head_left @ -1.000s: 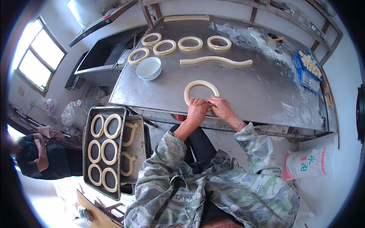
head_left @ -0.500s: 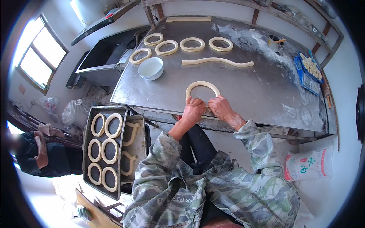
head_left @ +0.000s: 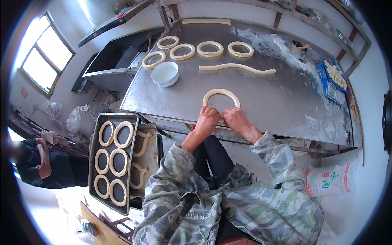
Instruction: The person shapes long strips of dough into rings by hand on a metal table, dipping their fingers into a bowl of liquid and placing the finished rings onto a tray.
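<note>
A pale dough ring (head_left: 221, 92) lies at the near edge of the metal table (head_left: 163, 102), its curve away from me. My left hand (head_left: 208, 119) is closed on its left end, and my right hand (head_left: 236, 120) grips the right end close beside it. Between my fingers a bit of dough shows where the ends meet; whether they are joined is hidden. Beyond my hands lies a slightly wavy dough rope (head_left: 237, 68). Farther back, several finished-looking dough rings (head_left: 210, 54) rest in a loose row, next to a white bowl (head_left: 165, 75).
On the left stands a dark baking tray (head_left: 130, 163) of dough rings, overlapping another tray. A blue scale (head_left: 335, 94) with dough pieces, a rolling pin (head_left: 352, 107) and a metal cup (head_left: 297, 49) are at the right. A person (head_left: 43, 163) stands left; a white sack (head_left: 332, 179) sits lower right.
My view has shifted slightly, so the table things sit a little to the right and lower. Both hands stay at the ring's near ends, their fingers slightly re-set.
</note>
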A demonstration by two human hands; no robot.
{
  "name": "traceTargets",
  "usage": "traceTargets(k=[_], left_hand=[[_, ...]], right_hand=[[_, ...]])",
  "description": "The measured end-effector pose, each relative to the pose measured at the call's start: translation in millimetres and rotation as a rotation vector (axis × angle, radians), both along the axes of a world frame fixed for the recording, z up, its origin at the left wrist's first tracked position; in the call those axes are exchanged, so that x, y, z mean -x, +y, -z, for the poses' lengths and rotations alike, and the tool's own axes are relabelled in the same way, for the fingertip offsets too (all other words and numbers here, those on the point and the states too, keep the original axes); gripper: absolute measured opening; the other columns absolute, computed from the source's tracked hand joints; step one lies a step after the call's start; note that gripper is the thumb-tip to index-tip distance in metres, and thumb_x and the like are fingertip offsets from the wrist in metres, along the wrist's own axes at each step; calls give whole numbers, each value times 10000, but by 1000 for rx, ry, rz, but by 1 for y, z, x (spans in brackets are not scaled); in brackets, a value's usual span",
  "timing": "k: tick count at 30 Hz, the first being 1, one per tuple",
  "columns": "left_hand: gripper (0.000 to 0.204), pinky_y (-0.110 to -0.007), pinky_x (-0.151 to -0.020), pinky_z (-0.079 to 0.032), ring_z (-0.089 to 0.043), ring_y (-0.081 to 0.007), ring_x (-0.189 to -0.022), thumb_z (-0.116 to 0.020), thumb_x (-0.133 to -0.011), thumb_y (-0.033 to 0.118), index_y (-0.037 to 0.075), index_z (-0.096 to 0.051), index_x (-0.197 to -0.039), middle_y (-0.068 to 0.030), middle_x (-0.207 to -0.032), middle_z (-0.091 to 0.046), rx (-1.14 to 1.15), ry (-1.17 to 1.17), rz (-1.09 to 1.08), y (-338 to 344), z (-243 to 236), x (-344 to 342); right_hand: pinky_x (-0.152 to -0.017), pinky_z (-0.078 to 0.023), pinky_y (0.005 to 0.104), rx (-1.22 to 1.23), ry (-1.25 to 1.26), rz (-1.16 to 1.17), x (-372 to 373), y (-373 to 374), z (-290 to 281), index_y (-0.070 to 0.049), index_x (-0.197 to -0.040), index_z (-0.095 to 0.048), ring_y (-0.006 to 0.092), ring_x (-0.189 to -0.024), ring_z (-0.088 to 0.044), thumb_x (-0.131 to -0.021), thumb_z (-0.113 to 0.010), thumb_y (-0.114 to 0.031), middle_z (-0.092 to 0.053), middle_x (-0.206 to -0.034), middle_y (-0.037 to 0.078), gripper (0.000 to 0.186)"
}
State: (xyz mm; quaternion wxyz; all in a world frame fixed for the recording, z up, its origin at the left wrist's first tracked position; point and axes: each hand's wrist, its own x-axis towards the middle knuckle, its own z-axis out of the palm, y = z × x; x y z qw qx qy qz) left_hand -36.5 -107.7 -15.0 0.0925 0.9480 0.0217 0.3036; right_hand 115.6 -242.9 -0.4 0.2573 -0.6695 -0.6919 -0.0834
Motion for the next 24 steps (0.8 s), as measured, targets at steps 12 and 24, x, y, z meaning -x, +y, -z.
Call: traceTargets(k=[12,24], left_hand=[[280,-457,-965,-450,-581,-296,-1127,-715,-852,309,64,-740,-986,-83,-1154,-645,253,71,-607,15,-14,1],[299,-427,-869,-536,-673,-332,-996,-724,-748,135,11,-725,-1019,-175,-1018,-677,881,207,-637,37,-56,-31]], right_hand=[[-823,-546,484,-175,309,232,-29,16,-25,-15,-973,-697,374,-905,-671,-840,-709,-231,-683,-976,152,254],[-808,-553,442,149,285,563,-83,52,0,-27,-987,-724,356,-929,-684,-803,-714,-269,-696,-1094,163,303]])
